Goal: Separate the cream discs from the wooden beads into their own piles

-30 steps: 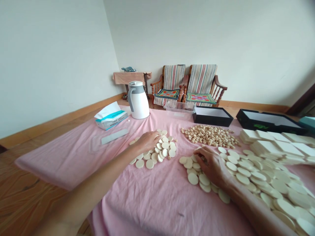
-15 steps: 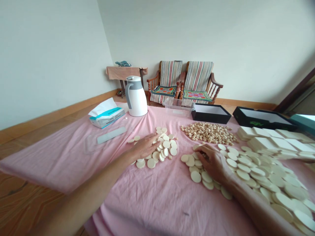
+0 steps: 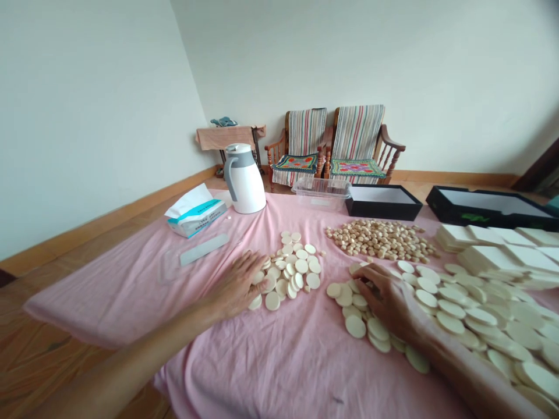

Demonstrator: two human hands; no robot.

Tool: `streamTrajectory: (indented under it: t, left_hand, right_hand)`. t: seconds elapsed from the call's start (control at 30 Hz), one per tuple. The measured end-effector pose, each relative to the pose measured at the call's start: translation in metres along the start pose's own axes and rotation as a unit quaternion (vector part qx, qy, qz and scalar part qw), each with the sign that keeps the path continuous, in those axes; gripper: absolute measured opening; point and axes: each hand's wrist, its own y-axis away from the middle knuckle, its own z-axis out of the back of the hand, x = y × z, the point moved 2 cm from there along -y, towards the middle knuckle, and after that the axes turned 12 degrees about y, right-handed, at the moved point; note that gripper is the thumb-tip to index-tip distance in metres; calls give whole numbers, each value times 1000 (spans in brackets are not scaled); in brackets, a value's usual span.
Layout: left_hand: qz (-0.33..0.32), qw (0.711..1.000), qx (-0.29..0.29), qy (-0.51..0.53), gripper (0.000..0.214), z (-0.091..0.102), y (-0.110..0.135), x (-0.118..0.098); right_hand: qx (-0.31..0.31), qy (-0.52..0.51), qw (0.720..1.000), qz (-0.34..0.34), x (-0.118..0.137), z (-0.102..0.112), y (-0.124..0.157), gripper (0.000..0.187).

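My left hand (image 3: pixel 239 284) lies palm down at the left edge of a loose heap of small round wooden discs (image 3: pixel 301 266). Its fingers are stretched out and touch the outer discs. My right hand (image 3: pixel 386 294) rests on the near left part of a spread of larger round wooden discs (image 3: pixel 452 322). The fingers there are bent and close together, tips down among the discs; whatever they hold is hidden. Behind this hand is a pile of small rounded wooden pieces (image 3: pixel 382 238).
Stacks of square wooden pieces (image 3: pixel 493 259) stand at the right. Along the back are two black boxes (image 3: pixel 384 210) and a clear plastic container (image 3: pixel 321 195). A white jug (image 3: pixel 248 186), a tissue pack (image 3: pixel 198 218) and a clear lid (image 3: pixel 203 250) sit left on the pink cloth (image 3: pixel 279 361).
My left hand has drawn back from over the small-disc heap to its left edge, uncovering more discs. My right hand stays at the larger discs. The view has shifted slightly.
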Motion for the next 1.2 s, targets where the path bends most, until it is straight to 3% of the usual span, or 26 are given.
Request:
streamTrajectory:
  t: [0.17,0.33,0.67,1.0,1.2]
  left_hand:
    - [-19,999,-42,-1,56,-11,-2,-8]
    - [-37,998,-50,9,56,-16,-7,-12]
    - [-47,993,-110,10,54,-20,-4,-2]
    - [-46,975,-218,25,45,-10,2,-3]
    - [-42,974,-224,17,47,-8,-2,-7]
  right_hand:
    - [-8,-9,1000,10,-2,-2,0,19]
    - [-6,-11,1000,11,-3,-5,0,15]
    - [-13,-17,1000,0,1,-1,-2,20]
    - [-41,17,999,9,7,3,-1,27]
    - [-59,66,996,1,11,14,-2,28]
